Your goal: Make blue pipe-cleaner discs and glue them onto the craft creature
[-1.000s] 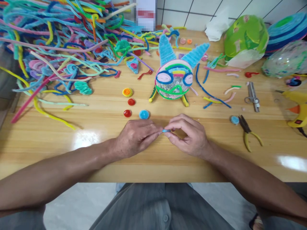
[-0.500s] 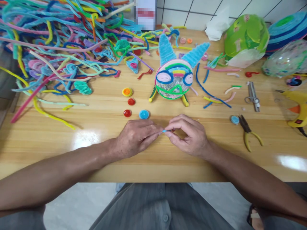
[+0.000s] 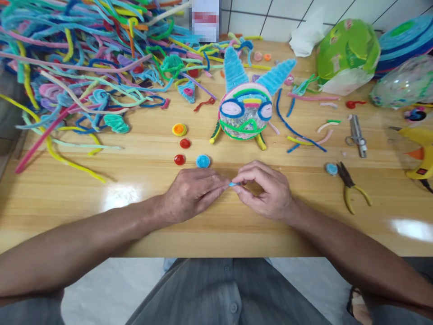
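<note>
Near the front edge of the table (image 3: pixel 216 239), the left hand (image 3: pixel 193 193) and right hand (image 3: pixel 267 192) pinched a blue piece (image 3: pixel 232 184), probably for finer control.

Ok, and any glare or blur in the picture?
Head view: white glare patches on the table, one left of the left hand, one near the picture's right edge; head view: the small blue piece pinched between that hand and the right hand shows little detail; head view: a card at the top is pixelated.
</note>
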Action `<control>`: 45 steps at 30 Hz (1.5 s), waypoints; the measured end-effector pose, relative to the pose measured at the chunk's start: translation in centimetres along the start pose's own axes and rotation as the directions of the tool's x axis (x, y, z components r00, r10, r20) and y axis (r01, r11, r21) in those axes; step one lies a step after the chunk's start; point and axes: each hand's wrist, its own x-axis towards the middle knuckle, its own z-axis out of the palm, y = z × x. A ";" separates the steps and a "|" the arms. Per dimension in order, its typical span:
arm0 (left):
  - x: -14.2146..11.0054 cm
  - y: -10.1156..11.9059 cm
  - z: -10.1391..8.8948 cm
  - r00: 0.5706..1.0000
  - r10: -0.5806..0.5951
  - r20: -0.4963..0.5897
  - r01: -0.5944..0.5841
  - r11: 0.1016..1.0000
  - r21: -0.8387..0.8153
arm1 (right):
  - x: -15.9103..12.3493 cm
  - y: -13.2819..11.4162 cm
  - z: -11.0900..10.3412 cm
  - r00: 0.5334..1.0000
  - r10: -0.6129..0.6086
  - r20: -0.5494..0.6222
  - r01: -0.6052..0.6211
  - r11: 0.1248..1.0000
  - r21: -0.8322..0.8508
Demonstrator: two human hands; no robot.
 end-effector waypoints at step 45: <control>0.1 0.1 -0.1 1.000 0.000 0.019 0.000 1.000 0.005 | 0.1 -0.1 0.1 1.000 0.000 -0.001 0.000 1.000 -0.006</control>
